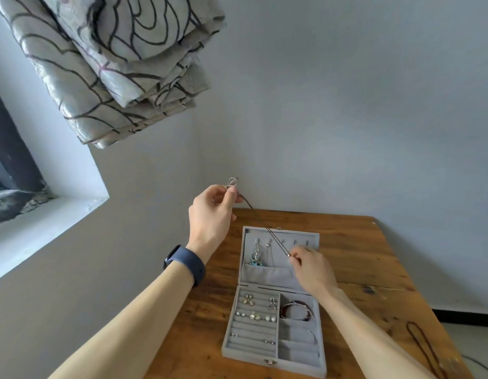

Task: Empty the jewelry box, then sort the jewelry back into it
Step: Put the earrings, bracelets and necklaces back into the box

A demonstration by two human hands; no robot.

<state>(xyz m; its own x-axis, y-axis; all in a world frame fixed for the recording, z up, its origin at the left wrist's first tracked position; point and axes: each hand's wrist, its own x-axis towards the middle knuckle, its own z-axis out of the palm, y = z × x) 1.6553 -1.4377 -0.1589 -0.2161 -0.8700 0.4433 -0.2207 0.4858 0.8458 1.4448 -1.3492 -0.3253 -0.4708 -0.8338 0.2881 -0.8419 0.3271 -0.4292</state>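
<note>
Jewelry box [278,337] lies open on table [360,255], cord [277,240] crossing lid [267,274], necklace [424,348] nearby.

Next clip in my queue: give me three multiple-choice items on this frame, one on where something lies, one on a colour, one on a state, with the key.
1. Where does the reddish-brown round bangle lie?
A. on the floor
B. in the far right compartment of the open grey velvet jewelry box
C. hung on a hook in the lid

2. What colour is the wristband on the left wrist?
A. dark blue
B. red
C. white

3. How is the thin brown cord necklace held?
A. dangling from one hand
B. coiled inside a fist
C. stretched between the left hand and the right hand

Key: 1 B, it lies in the right compartment nearest the hinge. 2 A, the band reads navy. 3 C, each hand pinches one end, with the cord running between them over the lid.
</note>
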